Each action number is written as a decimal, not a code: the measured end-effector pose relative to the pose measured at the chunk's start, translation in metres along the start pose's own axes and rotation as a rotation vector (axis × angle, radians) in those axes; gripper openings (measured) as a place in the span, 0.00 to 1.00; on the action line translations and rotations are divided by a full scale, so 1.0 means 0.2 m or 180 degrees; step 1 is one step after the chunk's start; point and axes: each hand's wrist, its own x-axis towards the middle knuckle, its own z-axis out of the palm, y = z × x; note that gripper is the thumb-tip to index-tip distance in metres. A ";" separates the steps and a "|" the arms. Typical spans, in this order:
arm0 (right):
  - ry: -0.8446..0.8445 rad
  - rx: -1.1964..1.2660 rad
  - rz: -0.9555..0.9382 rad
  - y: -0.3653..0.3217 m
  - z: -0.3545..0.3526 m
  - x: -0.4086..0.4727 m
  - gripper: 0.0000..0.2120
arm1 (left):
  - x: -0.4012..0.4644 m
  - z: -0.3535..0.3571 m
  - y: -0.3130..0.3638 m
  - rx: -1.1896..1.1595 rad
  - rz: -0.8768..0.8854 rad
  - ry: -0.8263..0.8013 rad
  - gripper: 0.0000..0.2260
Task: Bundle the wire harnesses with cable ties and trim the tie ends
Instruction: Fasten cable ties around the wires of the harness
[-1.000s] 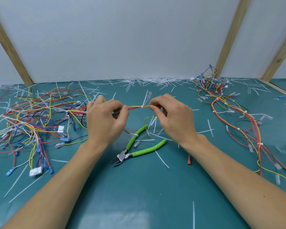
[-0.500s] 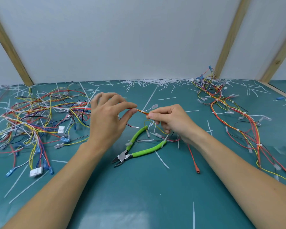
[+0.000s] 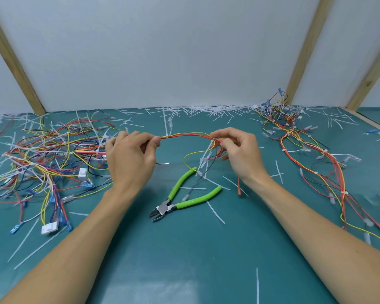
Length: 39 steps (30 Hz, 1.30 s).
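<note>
A thin harness of red, orange and yellow wires arches above the green mat between my hands. My left hand pinches its left end between thumb and fingers. My right hand pinches the right end, where loose wires with clear terminals hang down. A white cable tie sits on the harness near my left thumb, its long tail sticking up. Green-handled flush cutters lie on the mat below the harness, handles spread, jaws pointing toward me.
A tangled pile of loose harnesses covers the left of the mat. Tied harnesses trail down the right side. Cut white tie ends litter the mat, thickest along the back wall. A wooden edge borders the far right.
My hands have moved apart, the right sliding along the harness to its far end. The wires now stretch in a longer arc and the tie's tail stands up beside my left thumb.
</note>
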 end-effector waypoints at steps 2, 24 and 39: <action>0.0011 0.0016 -0.0077 0.00 0.00 0.00 0.11 | 0.00 0.01 -0.01 -0.0076 -0.0149 -0.0015 0.10; 0.0343 -0.2258 -0.1028 0.04 -0.01 0.00 0.08 | -0.01 0.02 0.01 -0.0160 -0.0071 -0.0097 0.09; 0.0158 -0.0722 -0.0450 0.03 0.01 0.00 0.25 | -0.01 0.02 0.00 -0.0111 -0.0039 -0.0128 0.10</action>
